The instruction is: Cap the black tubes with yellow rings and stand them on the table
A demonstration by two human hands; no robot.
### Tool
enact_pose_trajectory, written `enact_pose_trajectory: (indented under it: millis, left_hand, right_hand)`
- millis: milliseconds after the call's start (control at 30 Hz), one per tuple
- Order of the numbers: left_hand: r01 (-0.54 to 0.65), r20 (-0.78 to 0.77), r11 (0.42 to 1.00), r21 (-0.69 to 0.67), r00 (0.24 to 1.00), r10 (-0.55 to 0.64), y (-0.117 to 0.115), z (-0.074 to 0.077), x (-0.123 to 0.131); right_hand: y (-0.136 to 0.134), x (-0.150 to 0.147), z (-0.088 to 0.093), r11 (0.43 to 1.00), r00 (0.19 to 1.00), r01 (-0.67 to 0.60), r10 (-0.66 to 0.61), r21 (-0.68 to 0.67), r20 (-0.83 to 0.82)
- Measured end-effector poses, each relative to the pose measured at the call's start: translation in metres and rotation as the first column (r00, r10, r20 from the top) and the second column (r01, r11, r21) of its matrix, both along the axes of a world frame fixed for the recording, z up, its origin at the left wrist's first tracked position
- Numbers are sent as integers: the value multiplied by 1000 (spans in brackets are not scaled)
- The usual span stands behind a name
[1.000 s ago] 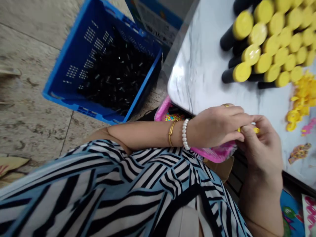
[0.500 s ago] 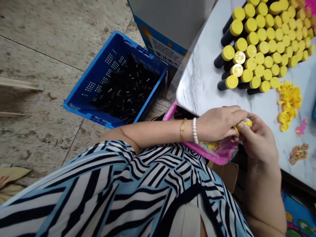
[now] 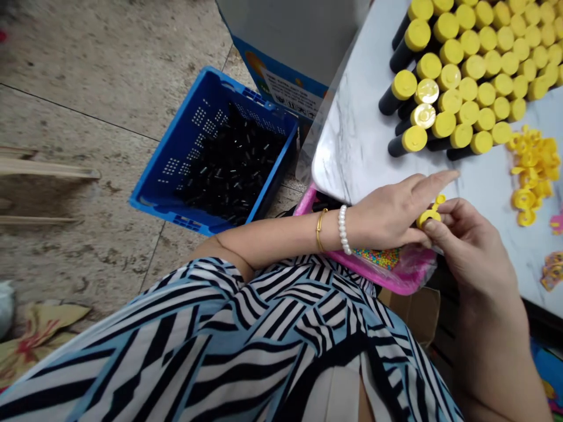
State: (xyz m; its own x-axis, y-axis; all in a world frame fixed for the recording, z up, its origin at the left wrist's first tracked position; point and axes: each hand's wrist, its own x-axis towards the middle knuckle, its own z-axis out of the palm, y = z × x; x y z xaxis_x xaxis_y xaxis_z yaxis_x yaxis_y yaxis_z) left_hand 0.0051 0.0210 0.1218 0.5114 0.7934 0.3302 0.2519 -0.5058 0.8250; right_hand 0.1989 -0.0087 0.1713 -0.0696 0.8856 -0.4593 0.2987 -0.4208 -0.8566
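Note:
A small yellow plastic piece (image 3: 428, 218), with a ring at one end and a little loop at the other, is pinched between the thumb and fingers of my right hand (image 3: 472, 240). My left hand (image 3: 391, 214), with a pearl bracelet at its wrist, lies right against it. Its upper fingers stretch out past the piece, and its thumb is by the ring. Under my left wrist is a pink basin (image 3: 402, 287) lined with clear plastic, holding tiny coloured beads (image 3: 380, 258). On the table beyond my right hand sits a heap of similar yellow pieces (image 3: 534, 170).
Many black tubes with yellow caps (image 3: 468, 91) stand on the marbled table (image 3: 352, 146). A blue crate (image 3: 176, 146) of small black parts (image 3: 233, 164) sits on the floor beside a large carton (image 3: 294, 35). Patterned bits (image 3: 552, 269) lie at the table's right.
My left fingers have lifted and straightened away from the yellow piece. It now shows more, its loop tilted upward in my right hand. The view has shifted slightly.

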Motion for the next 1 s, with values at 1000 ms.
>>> enact_pose_trajectory:
  millis: [1000]
  left_hand:
    - [-82,-54,914,397,992,112,-5,-31,-3]
  right_hand:
    - [8,9,-26,969,983,-181,182,170,13]
